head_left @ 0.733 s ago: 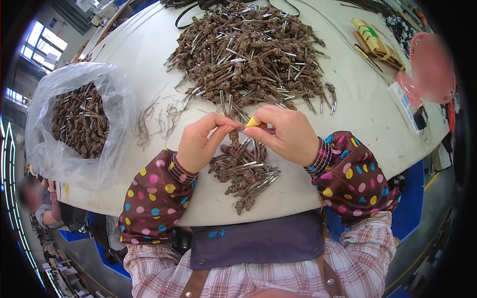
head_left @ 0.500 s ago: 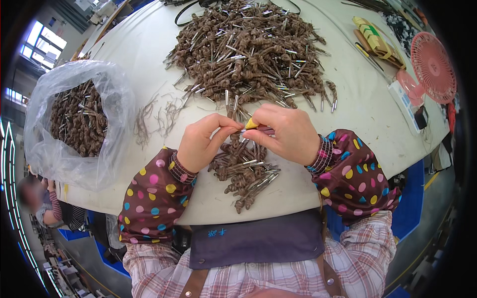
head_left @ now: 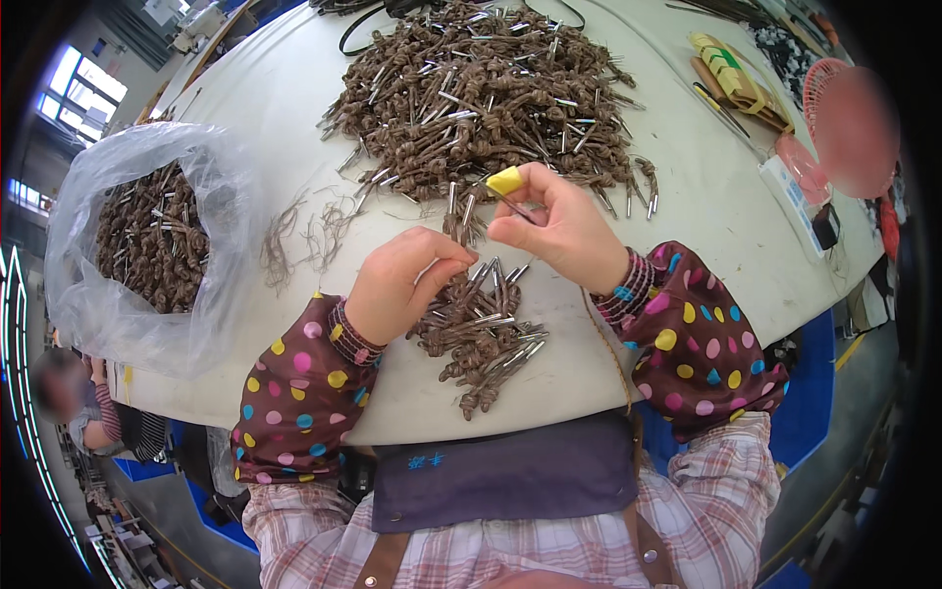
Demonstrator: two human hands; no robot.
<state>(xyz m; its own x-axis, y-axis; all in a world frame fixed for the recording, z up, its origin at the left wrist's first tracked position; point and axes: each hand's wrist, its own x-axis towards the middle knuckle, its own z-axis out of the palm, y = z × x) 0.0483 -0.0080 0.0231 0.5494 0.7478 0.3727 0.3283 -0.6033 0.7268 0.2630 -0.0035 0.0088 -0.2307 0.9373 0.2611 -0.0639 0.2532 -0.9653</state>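
Leftward, plastic bag of knotted cords.

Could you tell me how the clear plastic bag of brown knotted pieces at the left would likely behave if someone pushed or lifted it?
The clear plastic bag looks thin and crumpled, so it would probably sag and deform rather than slide as one body. Its open mouth gapes, so the brown knotted pieces inside might spill if it tipped. Filled with them, it is likely fairly heavy for such a flimsy film.

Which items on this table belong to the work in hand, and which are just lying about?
In use: left hand, right hand with yellow fingertip cover, small pile of knotted cords, large pile, bag of cords.
Lying about: pink fan, loose fibre strands.
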